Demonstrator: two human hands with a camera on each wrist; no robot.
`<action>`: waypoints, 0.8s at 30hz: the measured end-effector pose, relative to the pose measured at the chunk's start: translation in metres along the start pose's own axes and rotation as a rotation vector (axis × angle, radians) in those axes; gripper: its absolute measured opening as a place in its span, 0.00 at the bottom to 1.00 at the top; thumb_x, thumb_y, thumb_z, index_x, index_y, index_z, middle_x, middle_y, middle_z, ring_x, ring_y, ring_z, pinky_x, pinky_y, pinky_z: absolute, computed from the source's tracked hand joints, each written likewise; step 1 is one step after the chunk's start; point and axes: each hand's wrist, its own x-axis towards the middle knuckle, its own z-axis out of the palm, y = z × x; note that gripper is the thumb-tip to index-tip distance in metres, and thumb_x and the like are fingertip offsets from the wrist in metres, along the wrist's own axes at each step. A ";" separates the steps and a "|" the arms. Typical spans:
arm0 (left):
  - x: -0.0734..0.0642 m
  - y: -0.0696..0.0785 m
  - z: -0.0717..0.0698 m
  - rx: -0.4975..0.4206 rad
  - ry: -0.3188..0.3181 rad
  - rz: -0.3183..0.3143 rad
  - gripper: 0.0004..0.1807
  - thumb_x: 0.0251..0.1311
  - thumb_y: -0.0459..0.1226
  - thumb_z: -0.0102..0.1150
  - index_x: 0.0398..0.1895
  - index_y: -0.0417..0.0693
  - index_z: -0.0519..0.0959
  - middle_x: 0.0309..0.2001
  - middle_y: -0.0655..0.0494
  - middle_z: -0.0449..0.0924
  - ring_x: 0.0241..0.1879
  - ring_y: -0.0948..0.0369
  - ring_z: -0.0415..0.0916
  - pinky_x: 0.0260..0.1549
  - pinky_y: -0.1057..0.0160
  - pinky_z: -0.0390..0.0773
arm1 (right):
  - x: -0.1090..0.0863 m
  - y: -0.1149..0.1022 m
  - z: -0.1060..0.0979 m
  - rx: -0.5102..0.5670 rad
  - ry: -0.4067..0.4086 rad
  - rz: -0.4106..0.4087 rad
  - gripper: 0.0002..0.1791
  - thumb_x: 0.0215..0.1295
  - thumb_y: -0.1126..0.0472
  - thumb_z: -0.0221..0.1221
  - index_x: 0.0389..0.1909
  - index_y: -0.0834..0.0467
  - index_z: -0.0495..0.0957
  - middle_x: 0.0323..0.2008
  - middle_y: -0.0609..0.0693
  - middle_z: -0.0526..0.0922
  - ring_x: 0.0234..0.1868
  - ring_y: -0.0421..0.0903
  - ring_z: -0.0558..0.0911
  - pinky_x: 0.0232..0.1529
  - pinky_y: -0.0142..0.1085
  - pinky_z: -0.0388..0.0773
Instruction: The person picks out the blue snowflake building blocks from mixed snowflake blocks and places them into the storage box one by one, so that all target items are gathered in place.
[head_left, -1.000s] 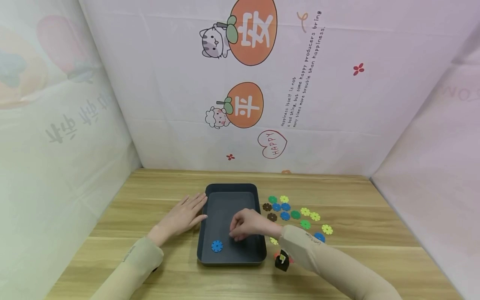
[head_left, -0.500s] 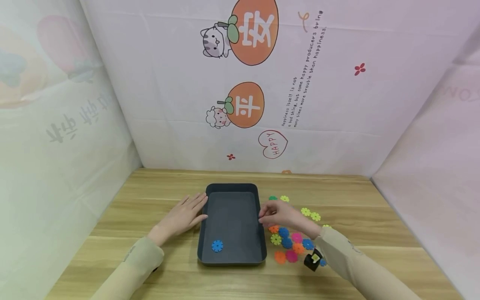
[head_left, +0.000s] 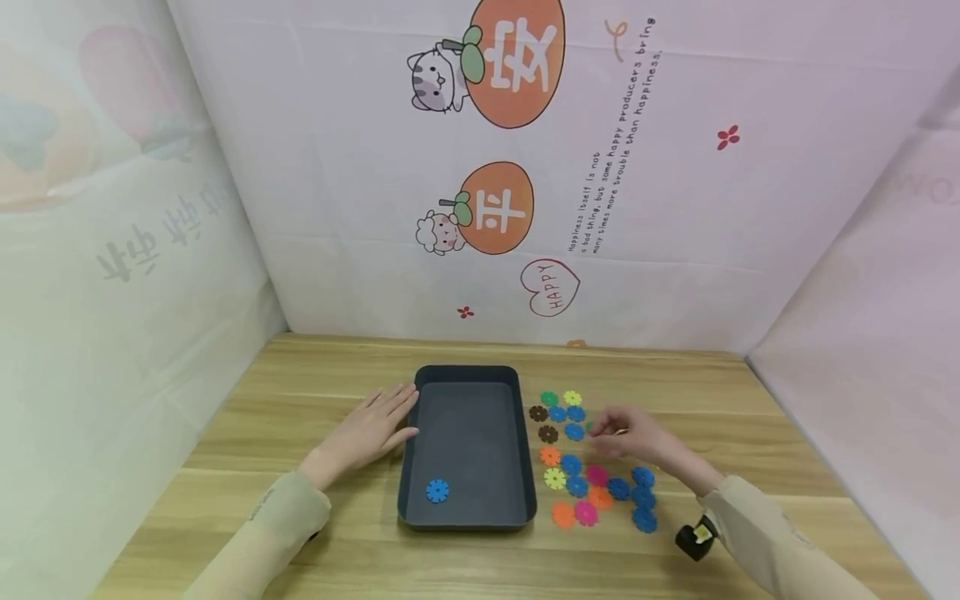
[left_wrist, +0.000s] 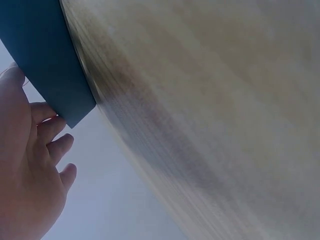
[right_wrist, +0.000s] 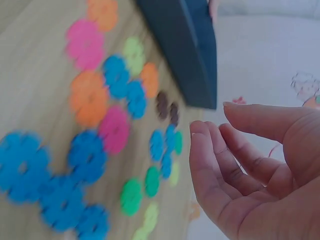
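My left hand (head_left: 365, 435) rests with extended fingers on the left rim of a dark grey tray (head_left: 471, 442). From the left wrist view, its fingertips touch the tray's wall (left_wrist: 47, 60). One blue notched plastic disc (head_left: 437, 491) lies inside the tray, toward the near left corner. Right of the tray, my right hand (head_left: 632, 437) hovers above loose discs, close to a blue disc (head_left: 574, 432). The right wrist view shows a gap between thumb and loosely bent fingers, with nothing held; green discs (right_wrist: 131, 196) lie beyond them.
Several more notched discs lie on the wooden table (head_left: 337, 533), among them brown (head_left: 548, 434), orange (head_left: 563, 515), pink (head_left: 587, 512) and yellow ones (head_left: 555, 478). Several blue discs (head_left: 643, 498) form a row at right. Printed white cloth (head_left: 360, 250) surrounds the table.
My right hand has moved from over the tray rightward, past its rim, to above the discs, and its fingers have parted. The left hand and the blue disc in the tray have stayed put.
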 end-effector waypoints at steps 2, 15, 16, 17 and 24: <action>0.001 0.000 0.000 0.001 -0.002 0.000 0.37 0.74 0.56 0.43 0.77 0.43 0.58 0.78 0.47 0.56 0.77 0.48 0.55 0.76 0.43 0.55 | -0.007 0.007 -0.004 -0.012 0.008 0.018 0.13 0.67 0.63 0.61 0.44 0.71 0.77 0.37 0.59 0.82 0.34 0.45 0.81 0.34 0.38 0.84; 0.001 -0.001 0.001 -0.010 -0.025 -0.001 0.37 0.74 0.57 0.41 0.77 0.44 0.56 0.78 0.47 0.55 0.78 0.49 0.54 0.77 0.43 0.53 | -0.036 0.052 -0.023 -0.118 0.029 0.012 0.13 0.61 0.66 0.64 0.40 0.73 0.79 0.34 0.57 0.83 0.29 0.33 0.76 0.28 0.29 0.80; 0.001 -0.001 0.001 -0.010 -0.022 0.001 0.37 0.74 0.57 0.42 0.77 0.44 0.57 0.78 0.47 0.55 0.78 0.48 0.54 0.76 0.43 0.53 | -0.037 0.054 -0.024 -0.117 0.030 0.018 0.13 0.60 0.66 0.65 0.40 0.73 0.79 0.34 0.57 0.83 0.29 0.33 0.76 0.28 0.30 0.80; 0.001 -0.001 0.000 -0.010 -0.023 0.000 0.37 0.74 0.57 0.42 0.77 0.44 0.56 0.78 0.47 0.55 0.77 0.48 0.54 0.77 0.43 0.53 | -0.038 0.056 -0.024 -0.121 0.028 0.020 0.13 0.60 0.66 0.65 0.39 0.73 0.79 0.33 0.57 0.83 0.28 0.33 0.76 0.28 0.30 0.80; 0.001 -0.001 0.000 -0.012 -0.022 -0.002 0.37 0.74 0.57 0.42 0.77 0.44 0.56 0.78 0.47 0.55 0.77 0.49 0.54 0.77 0.43 0.53 | -0.042 0.061 -0.026 -0.166 0.044 0.082 0.15 0.56 0.66 0.67 0.40 0.72 0.79 0.33 0.55 0.82 0.30 0.38 0.75 0.28 0.30 0.79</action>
